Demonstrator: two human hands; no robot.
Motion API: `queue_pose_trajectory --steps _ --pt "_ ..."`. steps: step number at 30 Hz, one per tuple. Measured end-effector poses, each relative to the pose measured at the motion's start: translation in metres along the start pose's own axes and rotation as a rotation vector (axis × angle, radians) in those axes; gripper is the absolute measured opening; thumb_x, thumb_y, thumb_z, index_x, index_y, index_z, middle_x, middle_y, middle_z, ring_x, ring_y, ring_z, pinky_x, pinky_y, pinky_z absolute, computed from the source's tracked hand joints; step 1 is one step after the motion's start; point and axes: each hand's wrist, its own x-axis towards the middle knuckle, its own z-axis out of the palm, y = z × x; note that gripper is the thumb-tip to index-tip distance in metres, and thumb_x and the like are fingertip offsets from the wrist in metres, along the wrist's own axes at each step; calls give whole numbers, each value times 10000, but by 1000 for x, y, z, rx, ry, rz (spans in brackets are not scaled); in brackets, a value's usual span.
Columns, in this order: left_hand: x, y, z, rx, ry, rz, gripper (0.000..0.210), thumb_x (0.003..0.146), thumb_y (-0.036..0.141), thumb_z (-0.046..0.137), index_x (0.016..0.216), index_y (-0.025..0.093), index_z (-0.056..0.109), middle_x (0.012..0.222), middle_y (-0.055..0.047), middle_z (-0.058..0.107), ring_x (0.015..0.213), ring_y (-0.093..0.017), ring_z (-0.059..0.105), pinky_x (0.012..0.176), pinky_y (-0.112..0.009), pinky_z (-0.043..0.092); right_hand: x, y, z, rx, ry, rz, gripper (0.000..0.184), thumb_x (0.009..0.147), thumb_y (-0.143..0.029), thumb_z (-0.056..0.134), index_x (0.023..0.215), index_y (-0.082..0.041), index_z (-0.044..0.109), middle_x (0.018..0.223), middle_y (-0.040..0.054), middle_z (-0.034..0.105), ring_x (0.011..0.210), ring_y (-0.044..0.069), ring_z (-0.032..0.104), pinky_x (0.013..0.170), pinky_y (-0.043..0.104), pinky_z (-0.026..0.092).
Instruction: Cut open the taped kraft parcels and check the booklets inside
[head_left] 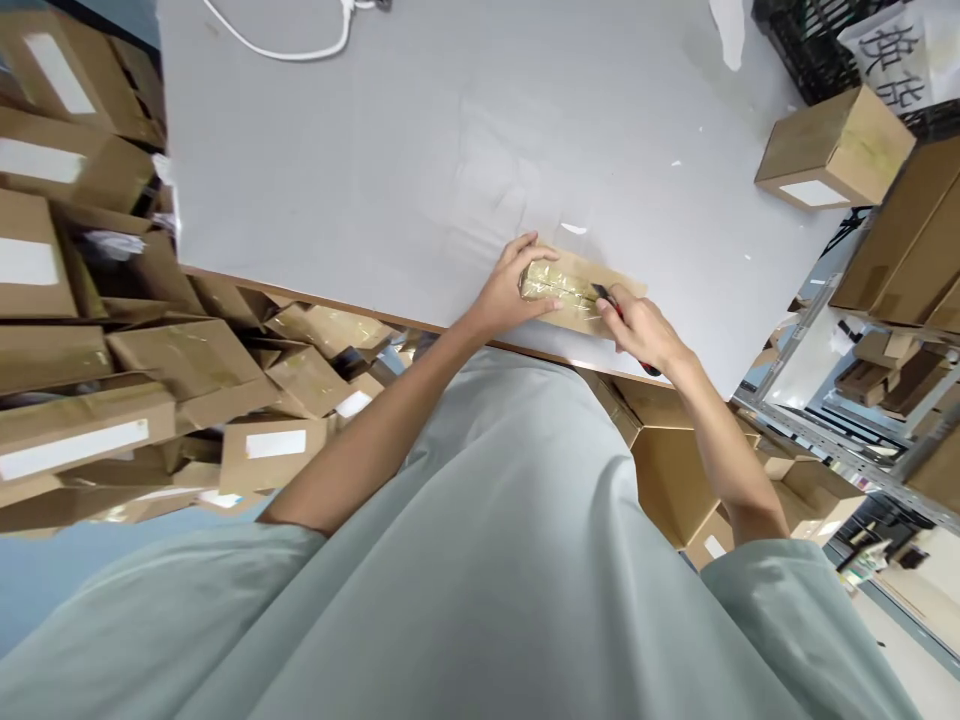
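Note:
A small cardboard box with shiny clear tape along its top lies near the front edge of the grey table. My left hand grips the box's left end, thumb on the near side and fingers on the far side. In my right hand is a utility knife, dark at the tip with some red on its handle. The knife's tip is at the taped seam; whether it has gone through the tape I cannot tell. The handle's far end sticks out below my palm.
Many cardboard boxes are piled left of the table. Another closed box stands at the right corner beside a black crate. A white cable lies at the back. An open box is below the table's front edge, near metal shelving.

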Motion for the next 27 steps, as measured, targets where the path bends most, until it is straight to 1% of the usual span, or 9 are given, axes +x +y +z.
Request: queue_pose_trajectory --steps 3,5,7,12,16,21,24,27 --pt "-1 1 3 -21 15 0 792 855 732 868 1451 262 643 1719 -157 450 1676 -382 387 1372 -543 354 18 -21 3 -222 -100 -82 454 1224 -496 257 1207 -198 600 836 44 728 779 268 753 797 359 544" --pt "-2 3 5 -27 25 -3 745 869 683 879 1442 266 650 1736 -150 437 1666 -384 403 1370 -546 357 29 -32 6 -338 -147 -109 454 1229 -455 230 1227 -183 594 958 96 770 864 284 765 832 369 544" --pt "-2 4 7 -30 34 -12 691 879 624 890 1430 277 658 1748 -133 428 1656 -382 419 1370 -547 357 37 -42 9 -434 -187 -98 457 1231 -446 227 1257 -167 589 1031 129 784 903 296 771 858 380 549" --pt "-1 7 11 -84 53 -29 561 907 498 881 1391 296 683 1735 -94 438 1642 -367 438 1375 -552 355 51 -66 7 -603 -267 -43 469 1224 -422 263 1330 -98 585 1075 196 787 955 353 794 876 426 576" --pt "-1 7 14 -118 63 -37 515 920 492 868 1363 296 693 1737 -87 435 1645 -375 424 1379 -579 346 56 -76 3 -658 -310 -89 447 1214 -366 275 1353 -67 577 1107 232 789 984 371 799 866 441 589" --pt "-2 8 17 -144 69 -24 496 939 498 849 1363 294 692 1734 -82 431 1657 -385 406 1385 -610 330 56 -75 -2 -660 -303 -151 414 1203 -346 292 1346 -76 572 1065 229 802 972 362 793 892 457 591" --pt "-1 9 19 -154 83 -31 489 943 500 847 1360 298 691 1735 -76 433 1662 -384 398 1388 -611 325 56 -74 -3 -662 -299 -162 405 1201 -342 292 1339 -90 577 1054 224 805 984 359 789 909 457 587" --pt "-1 10 20 -160 89 -40 498 941 503 852 1364 299 685 1738 -68 439 1657 -382 400 1386 -622 331 56 -74 -4 -691 -324 -161 416 1198 -330 277 1316 -87 593 1019 216 802 941 358 788 884 457 590"
